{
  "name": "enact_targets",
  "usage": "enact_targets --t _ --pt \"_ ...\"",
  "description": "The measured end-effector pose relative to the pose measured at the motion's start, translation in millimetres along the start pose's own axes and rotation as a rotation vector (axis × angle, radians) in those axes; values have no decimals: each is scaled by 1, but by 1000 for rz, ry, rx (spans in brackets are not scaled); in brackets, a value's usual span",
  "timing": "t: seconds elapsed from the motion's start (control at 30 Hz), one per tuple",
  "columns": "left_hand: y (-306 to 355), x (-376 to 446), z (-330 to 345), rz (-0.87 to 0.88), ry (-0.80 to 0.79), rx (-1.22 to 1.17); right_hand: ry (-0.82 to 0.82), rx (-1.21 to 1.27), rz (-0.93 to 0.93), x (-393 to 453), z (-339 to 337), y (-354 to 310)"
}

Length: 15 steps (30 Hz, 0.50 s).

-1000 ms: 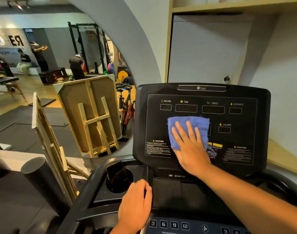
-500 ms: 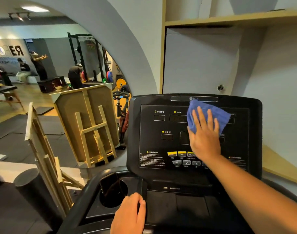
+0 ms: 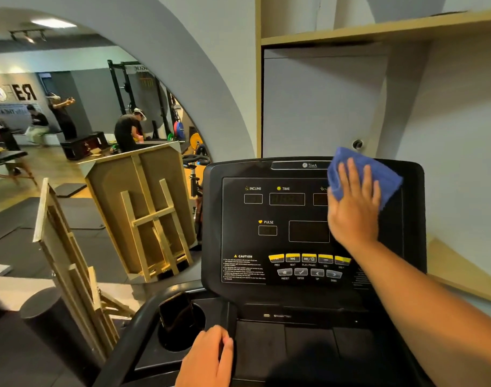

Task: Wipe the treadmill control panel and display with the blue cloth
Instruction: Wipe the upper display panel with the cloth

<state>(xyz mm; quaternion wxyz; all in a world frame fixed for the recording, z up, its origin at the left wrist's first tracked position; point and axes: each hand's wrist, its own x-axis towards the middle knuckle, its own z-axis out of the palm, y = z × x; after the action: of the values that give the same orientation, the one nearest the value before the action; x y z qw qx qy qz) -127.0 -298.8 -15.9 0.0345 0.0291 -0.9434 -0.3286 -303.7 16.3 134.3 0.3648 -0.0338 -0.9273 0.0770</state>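
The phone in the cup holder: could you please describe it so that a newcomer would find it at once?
Start at the black treadmill console and drop to its lower left corner, where a round cup holder sits. The phone stands tilted inside it, a dark glossy slab just above the left hand; nothing else nearby is flat and shiny.

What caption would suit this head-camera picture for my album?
Right hand presses a blue cloth against the treadmill display, upper right corner.
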Motion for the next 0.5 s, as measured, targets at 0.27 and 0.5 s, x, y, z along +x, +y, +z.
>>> enact_targets --t 0.27,0.5 --pt "2 1 -2 -11 2 -10 -64 -25 -326 15 13 -91" --pt "2 1 0 -5 10 4 -85 -23 -479 20 12 -72"
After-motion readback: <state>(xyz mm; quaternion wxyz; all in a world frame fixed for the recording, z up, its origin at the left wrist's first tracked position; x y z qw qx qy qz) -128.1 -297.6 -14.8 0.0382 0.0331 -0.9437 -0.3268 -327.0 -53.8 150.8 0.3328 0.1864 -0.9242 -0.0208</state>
